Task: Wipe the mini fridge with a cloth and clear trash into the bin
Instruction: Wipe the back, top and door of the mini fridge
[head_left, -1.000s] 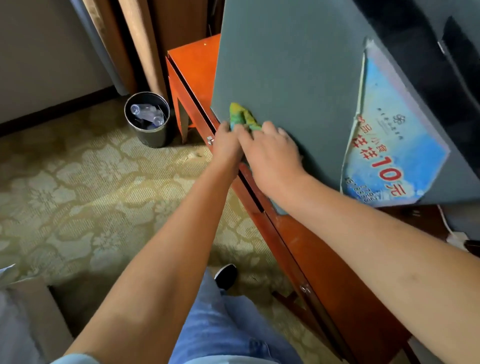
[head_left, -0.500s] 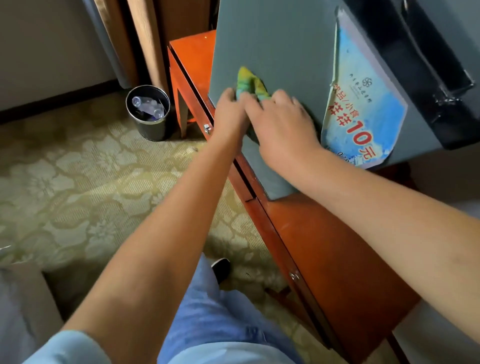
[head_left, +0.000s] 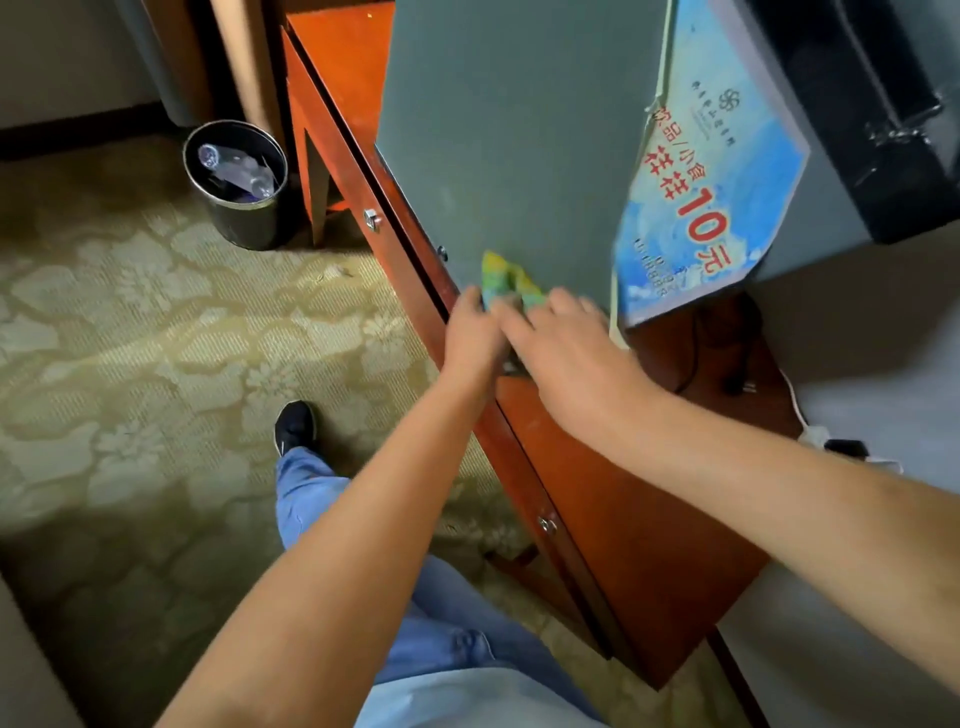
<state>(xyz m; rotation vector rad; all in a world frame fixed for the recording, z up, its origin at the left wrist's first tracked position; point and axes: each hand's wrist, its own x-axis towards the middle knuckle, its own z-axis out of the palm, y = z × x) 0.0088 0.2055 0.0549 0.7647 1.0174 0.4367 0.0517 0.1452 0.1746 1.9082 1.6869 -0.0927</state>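
1. Both hands meet low on the grey side of the mini fridge (head_left: 498, 130): my left hand (head_left: 475, 332) and right hand (head_left: 566, 353) press a yellow-green cloth (head_left: 506, 280) against the panel, fingers laid over it; blur hides whether they curl round it.
2. Cloth sits near the panel's bottom edge, just above the orange wooden cabinet (head_left: 623, 493) the fridge stands on.
3. Blue price poster (head_left: 711, 208) hangs just beside my right hand, its edge peeling away.
4. Black bin (head_left: 244, 218) stands on the carpet, well apart to the left, already holding clear plastic trash.
5. To wipe well, I judge I should keep flat, even pressure, work in overlapping passes to the lower corner, and steer clear of the loose poster edge so it does not tear.
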